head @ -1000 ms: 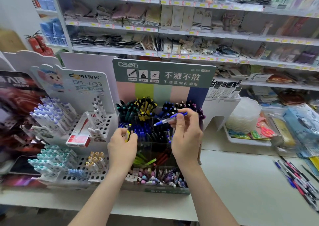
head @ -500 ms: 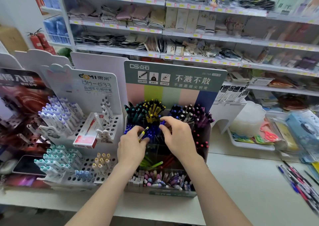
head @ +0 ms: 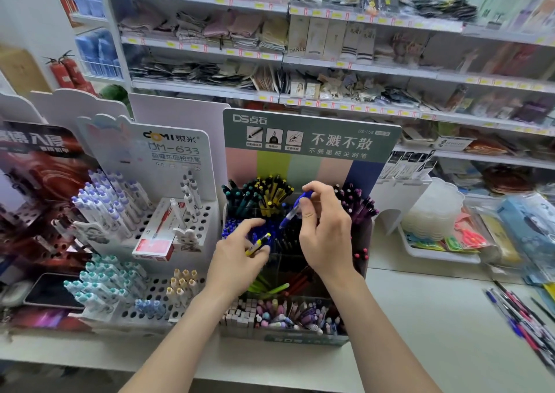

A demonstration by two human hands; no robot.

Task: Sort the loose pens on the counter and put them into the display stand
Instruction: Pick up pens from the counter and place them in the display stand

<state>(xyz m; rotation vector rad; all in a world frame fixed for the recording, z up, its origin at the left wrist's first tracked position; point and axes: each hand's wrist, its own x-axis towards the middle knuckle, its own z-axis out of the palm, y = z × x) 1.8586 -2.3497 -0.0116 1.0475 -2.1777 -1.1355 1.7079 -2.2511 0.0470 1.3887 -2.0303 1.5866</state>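
The green-headed display stand [head: 312,140] sits on the counter in front of me, its tiers packed with teal, yellow, blue, black and purple pens. My right hand [head: 326,230] pinches a blue pen [head: 295,209] above the blue and black rows, tip pointing down and left. My left hand [head: 237,257] holds a yellow and black pen [head: 259,244] over the blue pens at the stand's left side. A pile of loose pens [head: 522,320] lies on the white counter [head: 435,332] at the far right.
A white DM-633 pen stand [head: 144,212] with a red box [head: 156,239] stands to the left. A white tray [head: 435,251] with clear lids and packets sits to the right. Stocked shelves [head: 330,62] fill the background.
My right hand dipped into the pen rows and has lifted again, still with the blue pen. My left hand stayed by the blue row with the yellow pen. The camera moved closer.
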